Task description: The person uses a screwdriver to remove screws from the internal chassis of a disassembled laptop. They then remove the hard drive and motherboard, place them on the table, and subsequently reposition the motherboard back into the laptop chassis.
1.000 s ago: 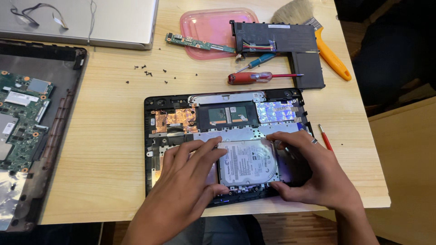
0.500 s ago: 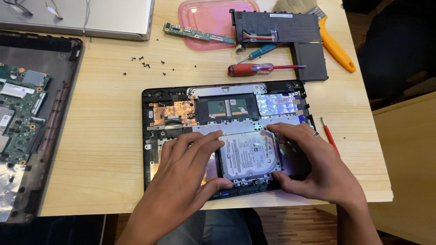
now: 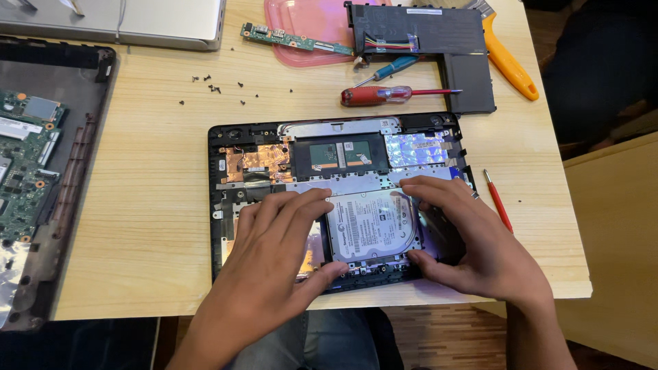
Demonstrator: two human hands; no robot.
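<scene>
At the centre of the pale wooden worktop (image 3: 137,226) lies an opened black plastic laptop base (image 3: 343,199), bottom cover off, internals exposed. All places below are given relative to this base.

Inside the base, near edge: a silver rectangular hard drive with a white label (image 3: 373,229) sits in its bay. Left hand (image 3: 274,253) lies flat, fingers spread, on the foil area just left of the drive, thumb pressed against the drive's near-left corner. Right hand (image 3: 473,240) brackets the drive from the right, fingers curled over its far-right corner, thumb at its near-right corner. Neither hand lifts it; both press or steady it. Whether the drive is fully seated in its connector cannot be told.

Inside the base, far half: copper-coloured heat spreader (image 3: 257,163), dark touchpad board (image 3: 339,154), silver foil patch (image 3: 418,149).

Progress, judged: battery is out, since a flat black L-shaped battery pack (image 3: 439,41) lies beyond the base. A narrow green circuit strip (image 3: 298,39) is also beyond it, beside a pink translucent tray (image 3: 308,20). Small dark loose screws (image 3: 212,85) are scattered beyond the far-left corner. Drive work is under way; other internals are in place.

Tools: red-handled screwdriver (image 3: 384,94) and blue-handled screwdriver (image 3: 387,68) beyond the base; thin red driver (image 3: 499,202) right of it; orange-handled tool (image 3: 507,58) far right. A second opened laptop chassis with a green board (image 3: 27,164) lies to the left.
</scene>
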